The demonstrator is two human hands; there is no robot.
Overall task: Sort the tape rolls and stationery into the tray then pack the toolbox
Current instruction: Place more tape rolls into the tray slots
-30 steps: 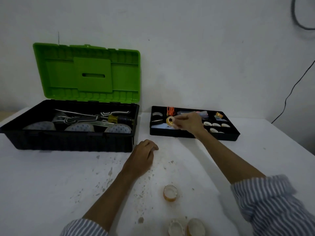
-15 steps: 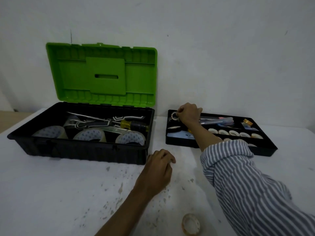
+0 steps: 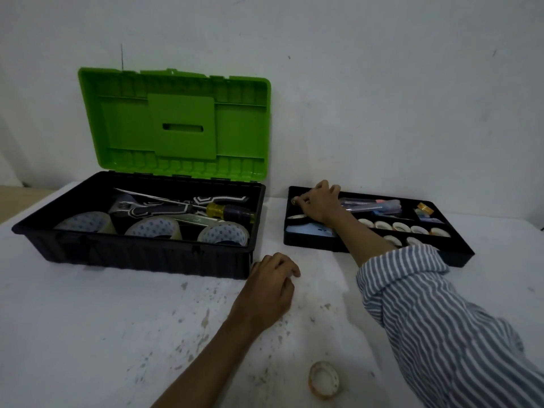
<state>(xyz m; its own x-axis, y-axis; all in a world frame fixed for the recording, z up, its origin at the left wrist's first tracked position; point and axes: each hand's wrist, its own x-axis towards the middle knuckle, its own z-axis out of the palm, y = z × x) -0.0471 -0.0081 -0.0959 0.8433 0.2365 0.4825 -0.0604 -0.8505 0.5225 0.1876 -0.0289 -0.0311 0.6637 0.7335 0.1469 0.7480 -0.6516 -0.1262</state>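
Open toolbox (image 3: 132,254), filled tray (image 3: 312,245), loose tape roll (image 3: 312,381)

A white table (image 3: 88,334) is seen across the lower part of the view, its surface scattered with brown specks and chipped spots (image 3: 206,318), most thickly toward the middle. Behind it a pale, plain wall (image 3: 382,83) is shown, dimly lit. A thin dark vertical line (image 3: 121,57) is marked on the wall at upper left, and a small dark dot (image 3: 289,57) is found farther right. A strip of tan surface (image 3: 17,198) is glimpsed at the far left edge, beyond the table's corner.
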